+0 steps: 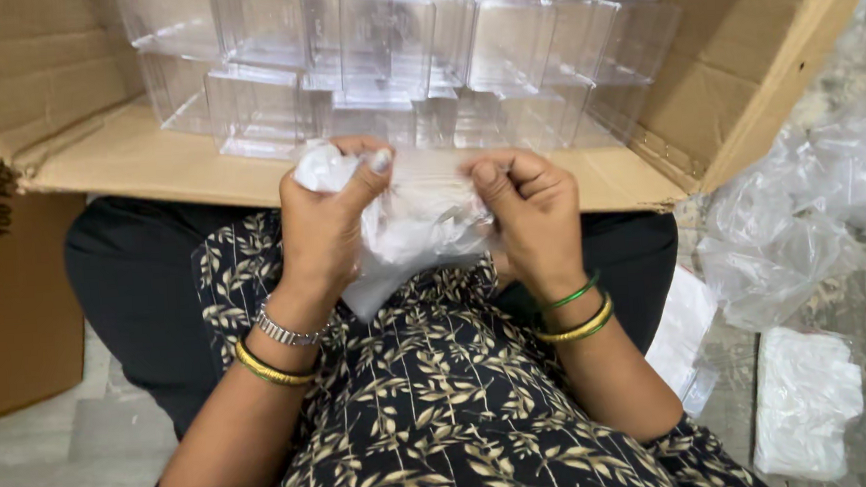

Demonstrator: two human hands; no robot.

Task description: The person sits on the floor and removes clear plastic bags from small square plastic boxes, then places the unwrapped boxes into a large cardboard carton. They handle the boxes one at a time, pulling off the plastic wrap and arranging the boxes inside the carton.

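My left hand [324, 225] and my right hand [532, 217] both grip a clear plastic bag [422, 224] holding white crumpled material, held above my lap. The left thumb and fingers pinch the bag's upper left end; the right fingers pinch its right side. Just beyond the hands lies an open cardboard box [147, 161] on its side, filled with several clear plastic square boxes [392, 65] stacked in rows.
A second brown cardboard box [5, 290] stands at the left. Crumpled clear plastic bags [794, 241] lie on the floor at the right, with flat white packets [803, 401] near my right knee. My patterned dress covers my lap.
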